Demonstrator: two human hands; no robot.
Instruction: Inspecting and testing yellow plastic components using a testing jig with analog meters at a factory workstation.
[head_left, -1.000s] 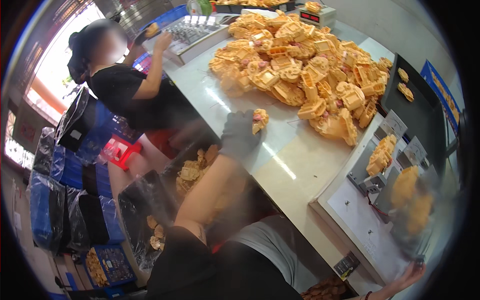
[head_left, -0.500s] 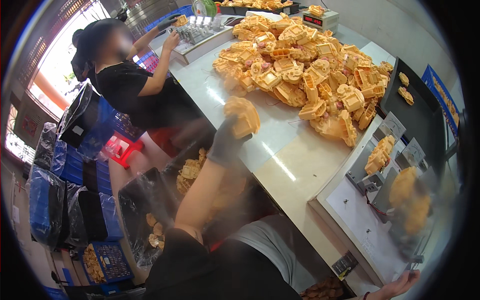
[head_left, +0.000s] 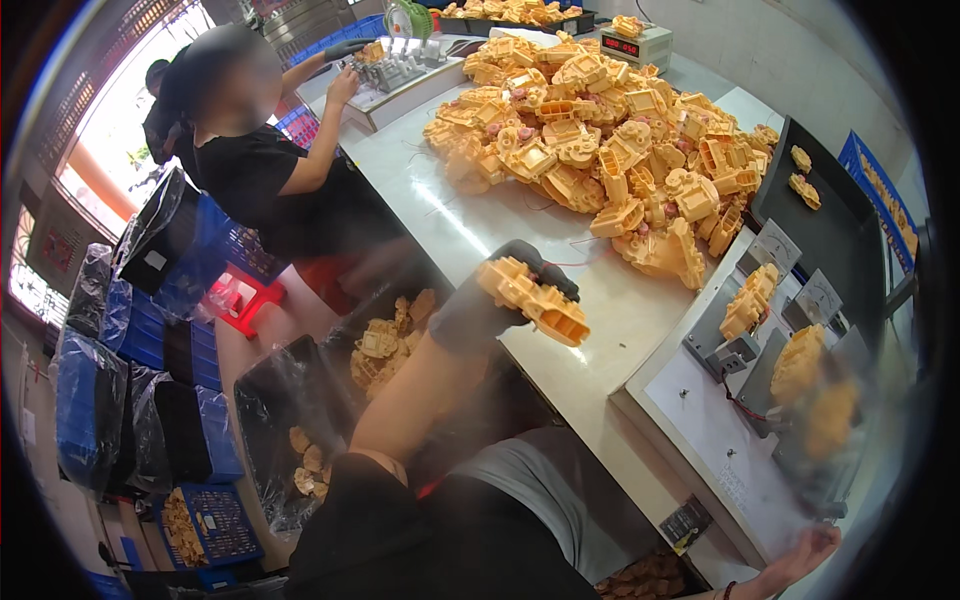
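Observation:
My left hand [head_left: 490,300], in a dark glove, is closed on a yellow plastic housing [head_left: 535,300] with an open box-like end. It is above the near edge of the table, short of a big heap of similar housings [head_left: 600,130]. At the lower right, my bare right hand [head_left: 806,550] has its fingers loosely bent, with nothing visible in them. It is just below a small dark handle [head_left: 830,512] on the test fixture [head_left: 690,440]; contact between them is unclear. Two housings [head_left: 750,303] [head_left: 798,362] sit on the fixture, and a blurred yellow one [head_left: 830,418] is beside them.
A co-worker [head_left: 250,170] handles a part at another fixture [head_left: 390,80] on the far left. Black bins with housings [head_left: 385,350] stand below the table edge. A black tray [head_left: 830,220] lies at the right, and a small meter [head_left: 638,45] stands behind the heap.
My left hand has moved right and slightly down with the housing, which has turned so its open end shows. My right hand has shifted slightly up, its fingers more bent.

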